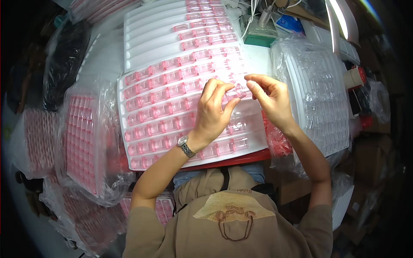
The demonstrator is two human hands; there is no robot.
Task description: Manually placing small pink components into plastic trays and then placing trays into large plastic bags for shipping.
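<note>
My left hand (214, 105) is closed on a small clear pinkish plastic container (236, 92), held between thumb and fingers above the near tray. Close by its right end is my right hand (271, 96), thumb and forefinger brought near each other; whether they grip the container or something tiny is hard to see. Beneath both hands lies a white tray (122, 122) with rows of similar pink clear containers (152, 114). Some rows are hidden under my left hand and wrist.
Behind it, another white tray (150, 38) has containers only along its right side. Bagged stacks of pink-filled trays (81, 137) stand at the left. A plastic-wrapped stack of clear pieces (322, 94) stands at the right. A lamp (343, 21), cables and a green-based box (260, 36) are at the back.
</note>
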